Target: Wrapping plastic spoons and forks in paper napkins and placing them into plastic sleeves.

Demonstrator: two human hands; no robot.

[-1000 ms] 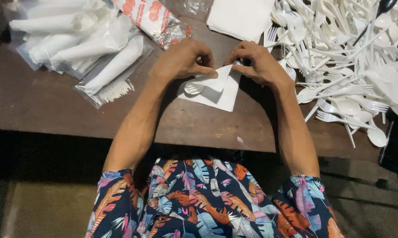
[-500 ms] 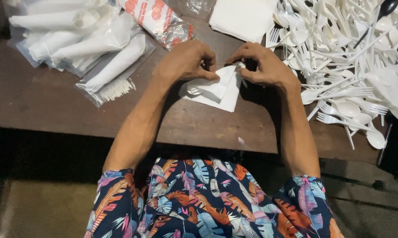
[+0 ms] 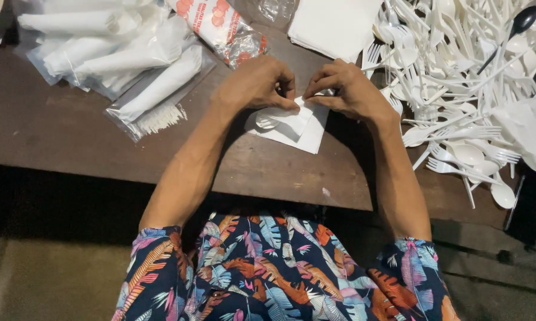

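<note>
A white paper napkin (image 3: 303, 132) lies on the dark wooden table (image 3: 60, 128), partly folded over white plastic cutlery; a spoon bowl (image 3: 265, 121) sticks out at its left edge. My left hand (image 3: 257, 83) pinches the napkin's upper fold with fingers curled. My right hand (image 3: 350, 90) grips the same fold from the right, fingertips meeting the left hand's over the napkin's middle. Both hands press the fold against the cutlery inside.
A big heap of loose white plastic forks and spoons (image 3: 458, 65) fills the right side, with one black spoon (image 3: 520, 24) on top. A stack of white napkins (image 3: 333, 24) lies behind my hands. Clear bags of wrapped cutlery rolls (image 3: 125, 53) sit at left, beside a red-printed packet (image 3: 220, 27).
My hands have drawn closer together over the napkin, and its upper flap has been folded further over the cutlery.
</note>
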